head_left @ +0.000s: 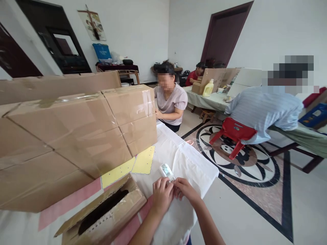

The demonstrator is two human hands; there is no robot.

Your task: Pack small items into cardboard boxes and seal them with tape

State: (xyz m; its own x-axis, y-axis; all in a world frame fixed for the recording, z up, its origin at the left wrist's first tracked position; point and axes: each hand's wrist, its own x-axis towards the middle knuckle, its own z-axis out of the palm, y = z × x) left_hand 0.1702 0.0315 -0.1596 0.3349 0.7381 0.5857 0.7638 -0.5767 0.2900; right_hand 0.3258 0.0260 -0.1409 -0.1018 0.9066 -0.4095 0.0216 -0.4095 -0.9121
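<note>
A small white device with a grey-green screen (166,169) is at the table's right side, just beyond my fingertips. My left hand (162,191) is closed at the near end of this device, its fingers curled down against it. Close beside it, my right hand (184,189) pinches at the same near end, thumb and fingertips together. The fingers cover whatever small part lies between the two hands. An open cardboard box (127,204) stands left of my left hand, its inside dark.
Stacked taped cartons (84,129) form a wall along the table's far left. White cloth (189,160) covers the table's right edge. A person (173,98) sits beyond the cartons. Another sits on a red chair (233,131) at the right, by a green-covered table (196,97).
</note>
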